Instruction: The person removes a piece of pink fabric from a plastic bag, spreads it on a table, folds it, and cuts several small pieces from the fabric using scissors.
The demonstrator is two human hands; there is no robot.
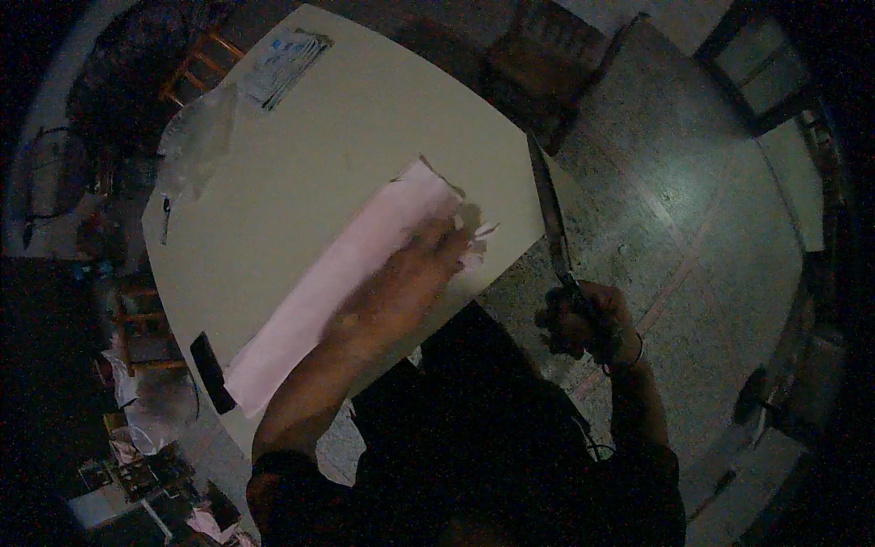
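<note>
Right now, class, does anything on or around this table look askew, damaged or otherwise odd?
The pink fabric strip lies diagonally across the table, its far end ragged under the left hand. The right hand holds scissors off the table's edge, blades up. A dark flat object overhangs the near edge.

Left hand (410,283) motion-blurred over pink cloth (337,273).

A dim home room — terrazzo floor (693,228), wooden chair (547,73), cluttered corner.

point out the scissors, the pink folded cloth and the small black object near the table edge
scissors (550,214): head view, on the blades, held in the right hand (588,324).
pink folded cloth (342,273): head view, mid-length, under the left hand (401,292).
small black object (208,371): head view, its middle.
</note>
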